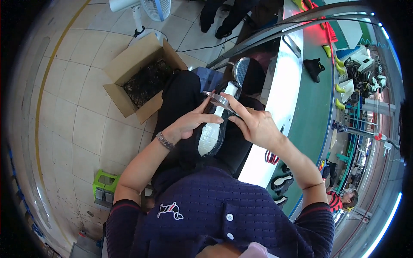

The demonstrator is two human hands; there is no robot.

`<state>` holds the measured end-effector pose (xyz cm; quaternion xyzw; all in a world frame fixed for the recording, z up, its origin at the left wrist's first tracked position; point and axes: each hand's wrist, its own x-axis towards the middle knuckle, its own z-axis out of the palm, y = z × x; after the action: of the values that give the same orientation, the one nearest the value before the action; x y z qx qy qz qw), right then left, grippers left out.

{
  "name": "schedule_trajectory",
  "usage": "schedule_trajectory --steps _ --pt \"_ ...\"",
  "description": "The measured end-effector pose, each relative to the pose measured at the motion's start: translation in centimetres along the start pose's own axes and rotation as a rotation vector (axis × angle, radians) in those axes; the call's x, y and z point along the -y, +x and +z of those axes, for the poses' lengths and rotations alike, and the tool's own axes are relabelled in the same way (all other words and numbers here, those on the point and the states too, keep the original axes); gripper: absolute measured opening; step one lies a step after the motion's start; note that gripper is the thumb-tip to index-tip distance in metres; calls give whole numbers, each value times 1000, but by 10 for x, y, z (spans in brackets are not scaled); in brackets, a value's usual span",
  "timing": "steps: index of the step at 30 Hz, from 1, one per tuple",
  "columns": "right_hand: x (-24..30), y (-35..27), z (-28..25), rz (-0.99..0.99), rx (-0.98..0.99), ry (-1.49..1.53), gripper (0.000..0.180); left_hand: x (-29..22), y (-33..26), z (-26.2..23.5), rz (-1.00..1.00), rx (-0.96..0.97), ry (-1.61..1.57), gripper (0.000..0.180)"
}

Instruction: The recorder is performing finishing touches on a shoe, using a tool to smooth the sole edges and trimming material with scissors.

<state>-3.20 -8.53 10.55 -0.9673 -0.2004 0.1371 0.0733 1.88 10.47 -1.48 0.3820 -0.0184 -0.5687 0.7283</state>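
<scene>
An upturned black shoe [210, 136] with a white sole lies lengthwise over my lap, heel and toe hard to tell apart. My left hand [193, 122] grips its left side, thumb laid across the white sole and fingers reaching up along the edge. From the right, my right hand [259, 126] is closed around a shiny metal hand tool [218, 99], which looks like pincers. Its head lies across the shoe's upper part, close to my left fingertips. The tool's handles are mostly hidden in my palm.
An open cardboard box [116, 96] with dark scraps stands on the floor at left. The white bench edge [275, 116] and green belt [307, 120] run along my right, with a black shoe [314, 69] on the belt. A white fan [155, 9] and a green stool [105, 182] stand nearby.
</scene>
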Motion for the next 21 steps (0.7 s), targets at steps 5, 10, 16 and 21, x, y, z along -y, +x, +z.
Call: schedule_trajectory --steps 5,10,16,21 --pt "7 3 -5 106 251 -21 66 12 0 -9 84 35 76 97" --pt "12 -10 4 116 24 169 66 40 -19 2 76 27 -450 78" --pt "19 -4 -12 93 174 28 67 40 -21 15 197 -170 -97 74" --pt "24 -8 11 74 182 100 66 41 -21 8 173 -46 -94 90"
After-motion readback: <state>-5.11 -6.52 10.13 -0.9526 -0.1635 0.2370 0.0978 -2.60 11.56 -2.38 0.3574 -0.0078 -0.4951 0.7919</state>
